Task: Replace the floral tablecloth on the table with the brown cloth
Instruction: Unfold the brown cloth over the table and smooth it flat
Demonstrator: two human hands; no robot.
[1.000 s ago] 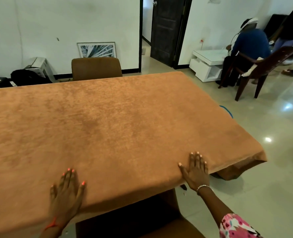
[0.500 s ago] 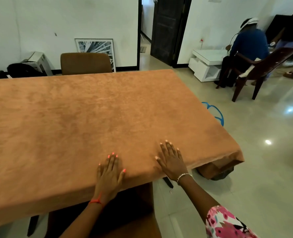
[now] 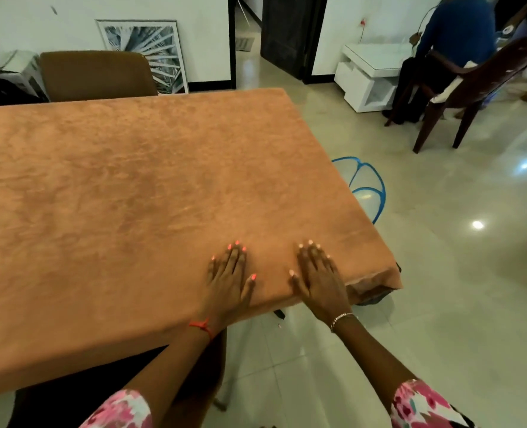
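Over the whole tabletop, spread flat and smooth: brown cloth (image 3: 132,196). Drapes over the near edge and the right edge; bunches into a loose fold at the near right corner.

Close to that corner, side by side but apart:
- left hand (image 3: 226,278): palm down, fingers straight and a little spread, pressing on the cloth, gripping nothing; red thread (image 3: 202,325) round the wrist.
- right hand (image 3: 319,282): likewise palm down, fingers straight, flat on the cloth just inside the near edge, gripping nothing; beaded bracelet (image 3: 342,318) at the wrist.

Beyond the far edge: brown chair (image 3: 95,75), and behind it a framed picture (image 3: 151,50) leaning on the wall. On the floor just right of the tabletop: blue-rimmed mesh cover (image 3: 365,183). Farther right: seated person in blue (image 3: 453,35) by a white low cabinet (image 3: 370,75).
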